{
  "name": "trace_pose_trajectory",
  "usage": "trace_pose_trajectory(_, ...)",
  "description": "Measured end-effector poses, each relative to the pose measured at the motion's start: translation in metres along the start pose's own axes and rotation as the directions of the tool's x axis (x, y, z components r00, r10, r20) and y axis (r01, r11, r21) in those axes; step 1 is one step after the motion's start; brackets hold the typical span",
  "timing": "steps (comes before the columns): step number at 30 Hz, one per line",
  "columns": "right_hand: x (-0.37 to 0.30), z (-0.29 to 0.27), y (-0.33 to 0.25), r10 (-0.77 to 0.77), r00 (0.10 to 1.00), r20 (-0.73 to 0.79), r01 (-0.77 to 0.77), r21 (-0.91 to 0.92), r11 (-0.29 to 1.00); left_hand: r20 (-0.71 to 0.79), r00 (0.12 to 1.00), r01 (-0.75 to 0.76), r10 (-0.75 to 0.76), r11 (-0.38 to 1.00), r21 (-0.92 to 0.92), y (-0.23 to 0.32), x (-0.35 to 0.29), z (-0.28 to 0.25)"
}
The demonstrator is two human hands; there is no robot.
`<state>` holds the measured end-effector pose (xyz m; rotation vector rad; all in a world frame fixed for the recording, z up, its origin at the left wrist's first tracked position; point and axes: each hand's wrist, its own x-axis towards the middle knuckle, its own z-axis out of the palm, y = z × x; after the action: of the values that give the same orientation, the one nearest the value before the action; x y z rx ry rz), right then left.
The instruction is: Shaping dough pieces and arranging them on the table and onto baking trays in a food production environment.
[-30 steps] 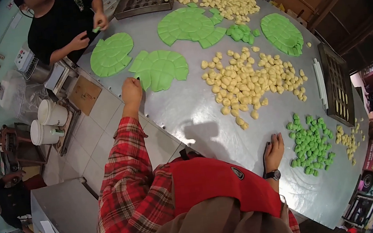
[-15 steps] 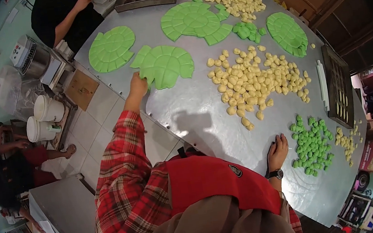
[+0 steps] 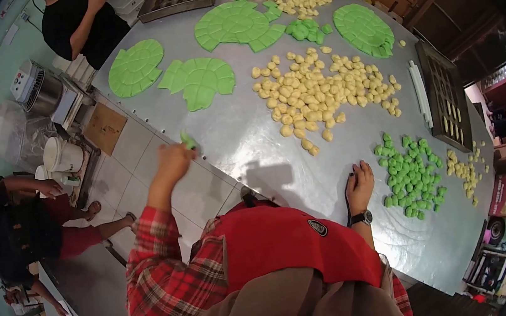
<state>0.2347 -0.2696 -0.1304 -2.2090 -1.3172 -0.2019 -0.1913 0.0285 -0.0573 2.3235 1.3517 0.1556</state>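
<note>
You are pinching a green dough piece (image 3: 187, 140) in your left hand (image 3: 176, 161), left of the central yellow dough pile (image 3: 320, 89), resting your right hand (image 3: 359, 186), fingers outstretched, on the counter (image 3: 229, 142) nearer you than that pile, green balls (image 3: 407, 170) sitting to its near right

The near left sleeve (image 3: 156, 271) is showing red, black and cream plaid, the apron (image 3: 277, 250) plain red. The small dough piece (image 3: 187, 139) and far dough sheets (image 3: 231, 25) are showing bright green, right dough lumps (image 3: 409, 175) deeper green, dough balls (image 3: 305, 91) pale yellow.
</note>
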Motion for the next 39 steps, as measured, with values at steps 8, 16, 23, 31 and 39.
trace_pose_trajectory(8,0.002,-0.023,-0.099,-0.236,0.605,0.760,-0.786,0.525,-0.326,0.589,0.666,0.363,0.457,0.492,-0.791,0.199,-0.027,0.055)
trace_pose_trajectory(16,-0.005,-0.084,-0.057,-0.154,0.889,0.431,-0.315,0.821,0.477,0.640,0.578,0.309,0.506,0.590,-0.746,0.280,-0.044,0.105)
trace_pose_trajectory(23,-0.039,-0.144,-0.034,-0.348,0.881,0.320,0.107,0.582,0.806,0.657,0.502,0.267,0.563,0.621,-0.737,0.319,-0.070,0.146)
trace_pose_trajectory(31,-0.087,-0.153,-0.009,-0.141,0.867,0.477,-0.122,0.478,0.870,0.413,0.665,-0.056,0.622,0.593,-0.803,0.335,-0.104,0.185)
trace_pose_trajectory(39,-0.155,-0.130,0.073,-0.102,0.951,0.291,0.065,0.134,0.989,-0.115,0.728,-0.666,0.675,0.658,-0.351,0.289,-0.082,0.197)
